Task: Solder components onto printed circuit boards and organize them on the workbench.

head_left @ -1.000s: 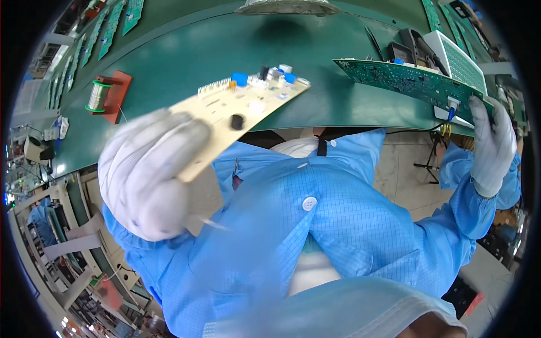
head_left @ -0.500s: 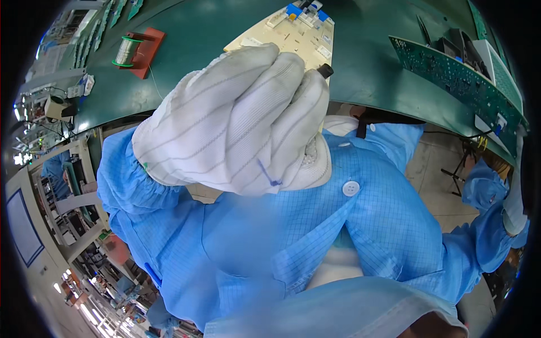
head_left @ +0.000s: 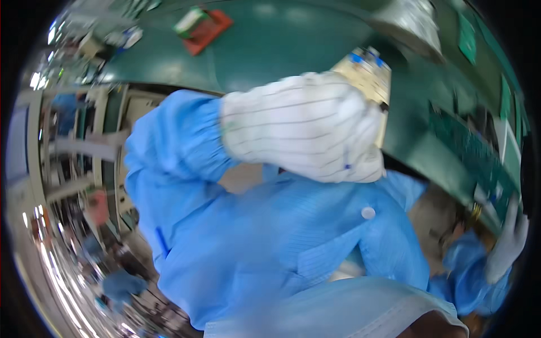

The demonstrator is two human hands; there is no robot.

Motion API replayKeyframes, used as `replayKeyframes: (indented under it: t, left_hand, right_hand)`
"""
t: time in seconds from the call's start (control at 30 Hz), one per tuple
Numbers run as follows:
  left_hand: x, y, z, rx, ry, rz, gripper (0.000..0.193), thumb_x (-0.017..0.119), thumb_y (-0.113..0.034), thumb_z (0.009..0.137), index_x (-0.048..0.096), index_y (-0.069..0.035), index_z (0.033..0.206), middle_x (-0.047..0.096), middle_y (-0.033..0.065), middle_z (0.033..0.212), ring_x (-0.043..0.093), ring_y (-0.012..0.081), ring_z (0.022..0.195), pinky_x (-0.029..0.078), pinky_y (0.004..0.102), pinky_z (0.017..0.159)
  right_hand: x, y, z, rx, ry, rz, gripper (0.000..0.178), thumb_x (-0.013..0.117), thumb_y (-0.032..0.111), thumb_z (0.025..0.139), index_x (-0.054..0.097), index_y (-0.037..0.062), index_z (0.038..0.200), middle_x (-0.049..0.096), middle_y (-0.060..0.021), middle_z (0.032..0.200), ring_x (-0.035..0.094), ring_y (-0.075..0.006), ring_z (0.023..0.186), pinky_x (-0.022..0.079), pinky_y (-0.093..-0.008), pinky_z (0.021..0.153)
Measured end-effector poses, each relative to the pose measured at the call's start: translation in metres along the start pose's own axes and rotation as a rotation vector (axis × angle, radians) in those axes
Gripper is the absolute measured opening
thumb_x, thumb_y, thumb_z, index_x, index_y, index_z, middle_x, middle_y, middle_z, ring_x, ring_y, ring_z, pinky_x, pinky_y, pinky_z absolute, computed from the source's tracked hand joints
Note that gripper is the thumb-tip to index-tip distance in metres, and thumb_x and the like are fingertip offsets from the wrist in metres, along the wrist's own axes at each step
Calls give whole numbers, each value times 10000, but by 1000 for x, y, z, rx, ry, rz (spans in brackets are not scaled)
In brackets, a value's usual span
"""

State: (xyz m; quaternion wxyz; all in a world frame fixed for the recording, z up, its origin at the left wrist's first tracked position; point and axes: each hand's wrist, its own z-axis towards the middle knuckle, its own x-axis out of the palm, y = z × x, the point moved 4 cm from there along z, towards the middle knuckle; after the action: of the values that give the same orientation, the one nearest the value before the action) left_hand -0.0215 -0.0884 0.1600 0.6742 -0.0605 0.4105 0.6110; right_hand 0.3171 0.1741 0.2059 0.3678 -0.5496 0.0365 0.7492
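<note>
My left hand [head_left: 321,127], in a white striped glove, is closed round a cream-coloured circuit board [head_left: 365,79] with blue and white connectors at its far end and a small black part on its edge. The glove hides much of the board. At the far right rim, my right hand [head_left: 504,245], also gloved, shows blurred fingers stretched out and somewhat apart, with nothing visible in them. It is just below the near end of a large green circuit board [head_left: 470,146] standing on edge.
A green-topped bench [head_left: 282,45] curves across the far side. On it are a wire spool on a red stand [head_left: 208,31] and, at the far right, a silvery wrapped object [head_left: 414,25]. Shelving [head_left: 84,146] stands on the left.
The view has swung and blurred. My left hand and the cream board now appear further right. The silvery object has come into view, and my right hand appears lower.
</note>
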Motion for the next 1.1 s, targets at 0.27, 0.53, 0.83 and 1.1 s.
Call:
replayKeyframes:
  t: [0.27, 0.53, 0.83, 1.1]
  left_hand:
    - [-15, 4, -23, -228, -9, 67, 300, 599, -120, 674, 680, -76, 960, 705, 76, 883, 692, 200, 730, 579, 280, 693]
    - [-48, 35, -38, -237, 123, 35, 187, 635, -134, 841, 649, -7, 978, 721, 111, 927, 718, 274, 808, 612, 390, 721]
    - [-35, 4, -33, -222, 95, 39, 230, 639, -123, 797, 614, -45, 1012, 688, 99, 949, 691, 247, 802, 595, 366, 730]
    - [-26, -26, -12, -350, -25, -196, 350, 636, -214, 746, 659, -15, 1033, 649, 77, 836, 659, 203, 724, 566, 331, 719]
  right_hand:
    - [19, -32, 9, 113, 166, 293, 337, 504, 51, 1012, 609, 49, 1332, 606, -154, 1214, 599, -306, 1161, 480, -352, 991]
    - [102, -112, 156, 167, -6, 283, 440, 470, 125, 1009, 523, 90, 1444, 526, -187, 1434, 520, -290, 1317, 413, -356, 1091]
    - [343, 88, 253, 1028, 194, 1778, 401, 541, 249, 1019, 578, 71, 1376, 714, -100, 1095, 670, -237, 980, 537, -371, 839]
    - [161, 127, 139, 649, -460, 1502, 288, 598, 141, 984, 671, 5, 1227, 727, -88, 987, 625, -105, 790, 488, -242, 675]
